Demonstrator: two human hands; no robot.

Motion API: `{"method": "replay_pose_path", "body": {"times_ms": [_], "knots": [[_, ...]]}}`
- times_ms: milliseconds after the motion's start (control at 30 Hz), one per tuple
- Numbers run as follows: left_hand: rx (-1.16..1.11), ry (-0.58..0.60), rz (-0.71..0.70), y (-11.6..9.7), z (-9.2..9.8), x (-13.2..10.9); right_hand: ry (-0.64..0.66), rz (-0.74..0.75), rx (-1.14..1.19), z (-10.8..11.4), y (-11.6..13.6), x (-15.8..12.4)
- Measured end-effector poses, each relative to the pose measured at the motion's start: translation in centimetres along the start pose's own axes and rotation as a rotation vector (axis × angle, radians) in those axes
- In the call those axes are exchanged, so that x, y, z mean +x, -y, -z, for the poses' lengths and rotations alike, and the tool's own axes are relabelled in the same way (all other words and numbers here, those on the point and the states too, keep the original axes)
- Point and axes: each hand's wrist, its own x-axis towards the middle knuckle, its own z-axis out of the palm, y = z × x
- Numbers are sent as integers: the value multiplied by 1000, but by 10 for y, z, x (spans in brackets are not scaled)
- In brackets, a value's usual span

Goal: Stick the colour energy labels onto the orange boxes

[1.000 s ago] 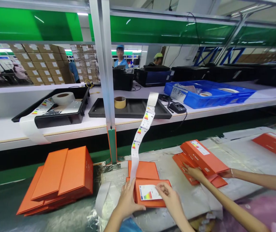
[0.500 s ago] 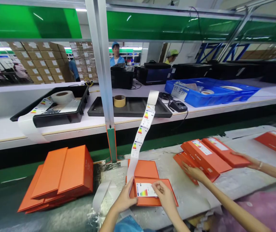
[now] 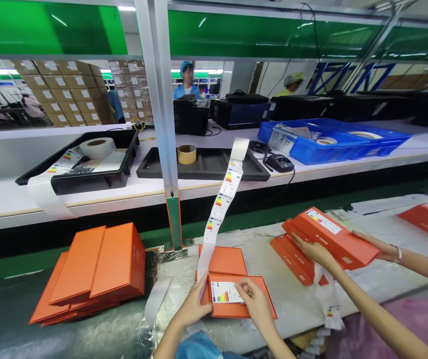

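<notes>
An orange box [image 3: 247, 306] lies in front of me with a white energy label [image 3: 224, 292] on its lid. My left hand [image 3: 195, 304] grips the box's left edge, thumb beside the label. My right hand [image 3: 257, 300] presses the label's right end with its fingertips curled. A long strip of labels [image 3: 221, 202] hangs from the shelf down to the box. A second orange box [image 3: 223, 260] lies just behind the first.
A pile of orange boxes [image 3: 94, 271] sits at the left. A co-worker's hands [image 3: 317, 252] at the right lift a labelled orange box [image 3: 329, 237] over others. The shelf holds black trays [image 3: 202, 167], tape rolls [image 3: 186, 154] and a blue bin [image 3: 329, 142].
The co-worker at the right gathered the labelled boxes and raised the top one. My hands stayed on the box and label, with the box shifted slightly nearer.
</notes>
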Motion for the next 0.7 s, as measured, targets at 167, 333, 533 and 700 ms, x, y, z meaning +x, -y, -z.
{"method": "replay_pose_path", "body": {"times_ms": [167,333,533,700], "knots": [[-35,-90,16,6,-9,6,0,12,-94,0,-9,3],[-10,-215,47,14,-23,12,-14,41,-541,23,-3,0],[-129,-239,39,28,-26,14,33,661,-920,-8,3,-29],[-73,-215,56,24,-28,15,308,377,-929,23,-22,-16]]}}
